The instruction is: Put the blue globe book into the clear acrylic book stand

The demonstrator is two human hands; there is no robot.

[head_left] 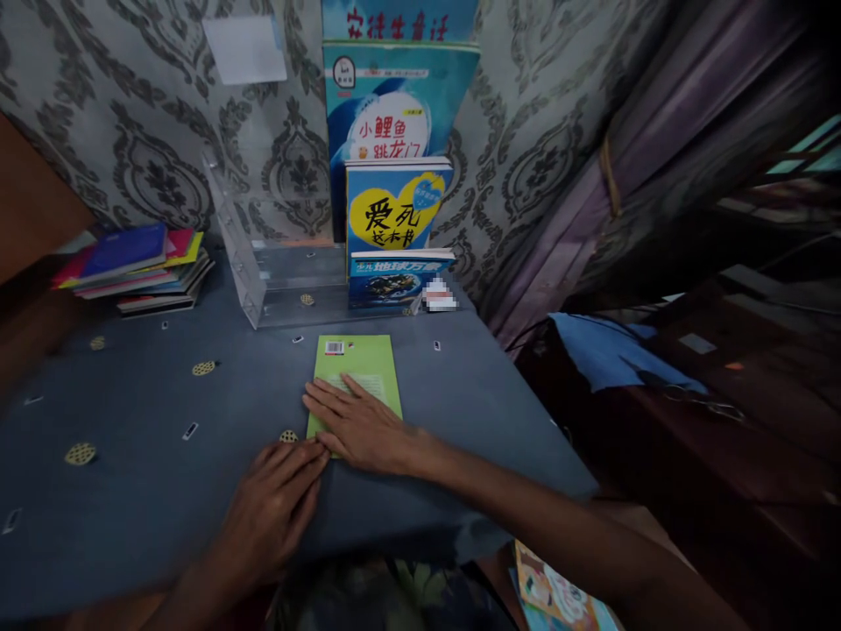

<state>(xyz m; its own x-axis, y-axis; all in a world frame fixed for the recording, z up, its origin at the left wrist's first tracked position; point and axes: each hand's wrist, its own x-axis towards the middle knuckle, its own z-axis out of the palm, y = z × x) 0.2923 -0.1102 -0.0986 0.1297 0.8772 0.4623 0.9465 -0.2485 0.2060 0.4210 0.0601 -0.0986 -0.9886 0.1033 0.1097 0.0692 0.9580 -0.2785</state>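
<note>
Green book laid flat, long axis running from the table's near edge toward the wall, barcode end far. Right hand pressed flat and open on it; left hand open at its near corner. Bare table left.

There is one view only — a camera worn on the person's head, tipped forward and down over the grey surface. It sits close: both forearms enter from the bottom edge, hands near the middle. It faces the patterned wall behind, where a clear rack of books stands — curtain off to the right.
</note>
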